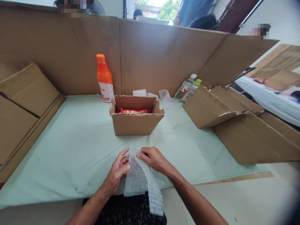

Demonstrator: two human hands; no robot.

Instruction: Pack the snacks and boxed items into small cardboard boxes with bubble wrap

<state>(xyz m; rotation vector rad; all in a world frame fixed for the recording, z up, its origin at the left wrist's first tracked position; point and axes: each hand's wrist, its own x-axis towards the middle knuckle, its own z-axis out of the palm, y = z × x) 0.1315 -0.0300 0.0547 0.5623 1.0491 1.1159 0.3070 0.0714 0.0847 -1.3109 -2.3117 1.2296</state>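
Note:
A sheet of clear bubble wrap (136,179) hangs over the table's front edge, its right strip (155,197) folded and dangling lower. My right hand (153,158) pinches its top right corner between thumb and fingers. At the left edge of the sheet is my left hand (118,171), thumb touching the wrap and index finger stretched out; whether it grips the sheet is unclear. Just beyond both hands stands a small cardboard box (134,125) with its top open. Red packets (134,111) show inside it; the rest of its contents is hidden.
An orange bottle (105,78) and a clear plastic bottle (186,87) stand near the cardboard partition (171,59). Larger cardboard boxes flank the green-covered table (77,150), one (23,100) left, others (255,134) right. Plastic scraps (165,97) lie behind the small box. People are beyond the partition.

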